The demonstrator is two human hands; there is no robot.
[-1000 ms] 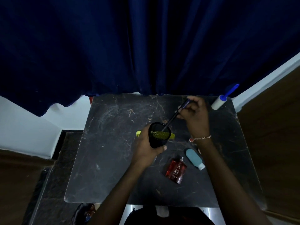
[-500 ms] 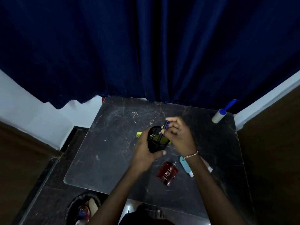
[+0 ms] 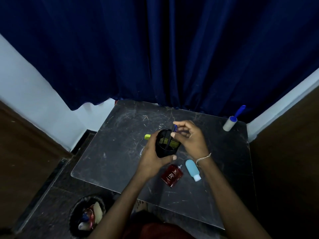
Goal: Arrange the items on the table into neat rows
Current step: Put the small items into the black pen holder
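At the middle of a scratched black desk point(image 3: 107, 157), a left hand point(image 3: 151, 158) has its fingers clamped round a black mesh cup point(image 3: 165, 144), a pen point(image 3: 170, 137) standing inside. Right hand point(image 3: 191, 138) hovers beside the rim, fingers loosely apart. Red bottle point(image 3: 172, 175) and blue tube point(image 3: 192, 169) lie nearby.

Pen point(image 3: 170, 138) now deeper in holder point(image 3: 165, 144)

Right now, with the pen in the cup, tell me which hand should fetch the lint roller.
The right hand. It is open above the pen and nearer the lint roller at the table's far right corner. The left hand is wrapped around the mesh cup.
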